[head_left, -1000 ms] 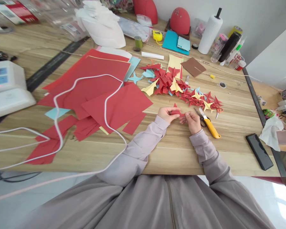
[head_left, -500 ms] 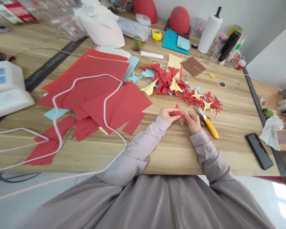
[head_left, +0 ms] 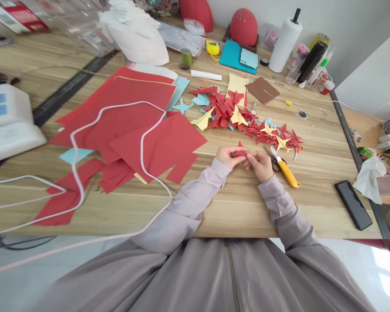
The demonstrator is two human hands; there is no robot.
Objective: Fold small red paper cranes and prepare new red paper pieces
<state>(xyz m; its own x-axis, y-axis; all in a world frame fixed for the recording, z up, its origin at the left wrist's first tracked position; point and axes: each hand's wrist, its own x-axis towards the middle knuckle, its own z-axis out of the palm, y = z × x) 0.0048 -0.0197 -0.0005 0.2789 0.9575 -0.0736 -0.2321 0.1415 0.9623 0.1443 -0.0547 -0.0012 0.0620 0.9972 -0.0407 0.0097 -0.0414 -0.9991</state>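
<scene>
Between my two hands is a small folded piece of red paper point(head_left: 240, 153), with one pointed corner sticking up. My left hand point(head_left: 228, 157) pinches its left side between thumb and fingers. On its right edge, the thumb and fingertips of my right hand point(head_left: 259, 165) are closed. Just right of that hand lie a yellow utility knife point(head_left: 287, 173) with its blade out and a pair of dark-handled scissors point(head_left: 274, 162). Beyond my hands sits a pile of folded red, yellow and blue paper stars point(head_left: 225, 110).
Red paper sheets point(head_left: 126, 108) spread to the left, crossed by a white cable point(head_left: 142, 147). A phone point(head_left: 353, 205) lies near the right edge. At the back stand a white bottle point(head_left: 285, 43), a yellow tape measure point(head_left: 212, 47) and blue paper point(head_left: 230, 53).
My right fingers have shifted slightly left along the red paper, closer to my left hand. The whole view has moved a little; the things on the table look the same.
</scene>
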